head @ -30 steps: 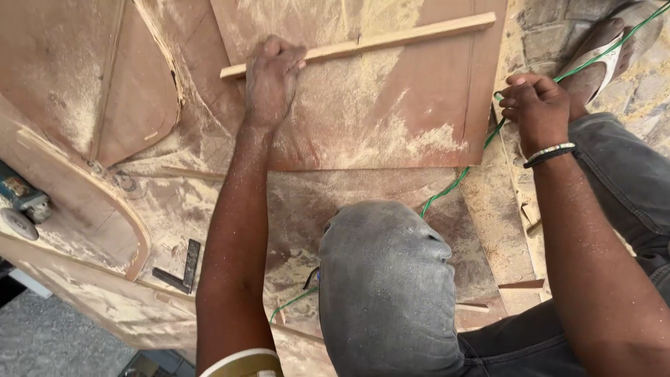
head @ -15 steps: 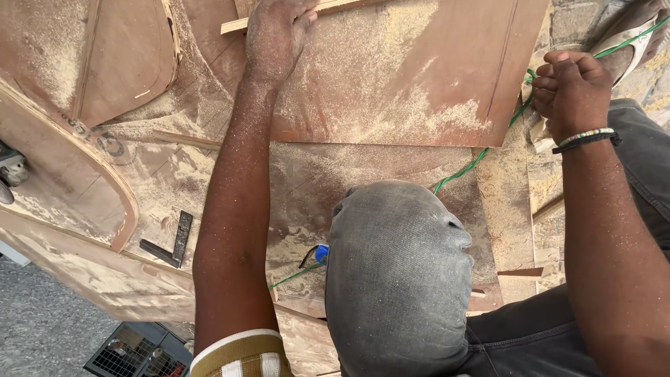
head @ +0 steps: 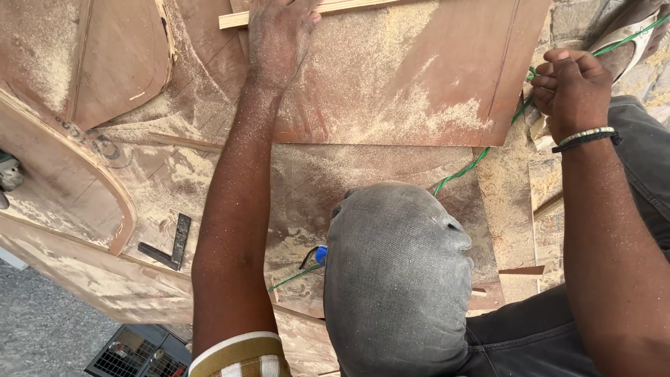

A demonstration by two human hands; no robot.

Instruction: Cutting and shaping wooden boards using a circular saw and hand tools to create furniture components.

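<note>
One wood strip (head: 335, 8) under left hand (head: 279, 35), lying near-horizontal.

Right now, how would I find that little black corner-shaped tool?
Start at the big dusty plywood sheets covering the floor. Go to the left of the left hand's forearm, down near the curved board. The square lies flat there: a black L shape, the only dark metal thing among the pale sawdust.

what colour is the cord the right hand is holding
Green; the cord shows best in the head view, running from the right hand across the dusty boards.
</note>
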